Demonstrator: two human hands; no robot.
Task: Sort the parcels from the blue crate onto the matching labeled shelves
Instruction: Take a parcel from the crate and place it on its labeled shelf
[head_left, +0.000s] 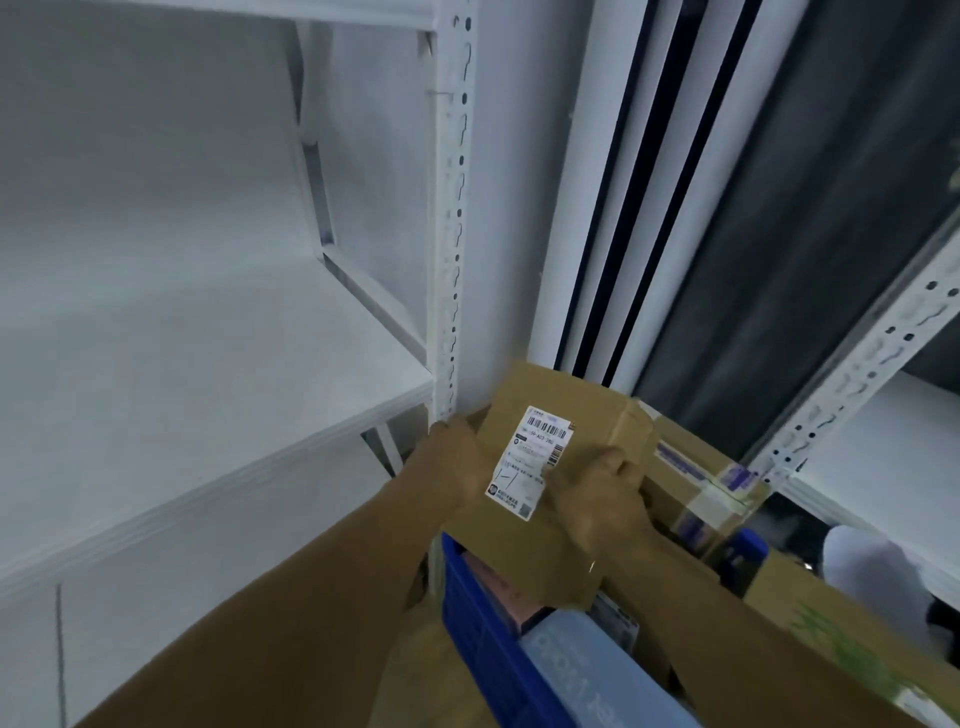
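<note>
a flat cardboard parcel (561, 400), its white barcode label (530, 462) facing up, is held in both my hands just above the blue crate (483, 613). my left hand (452, 462) grips its left edge. my right hand (597, 499) clasps its right side, beside the label. other parcels (696, 483) lie in the crate. a white shelf (208, 389) stands to the left.
</note>
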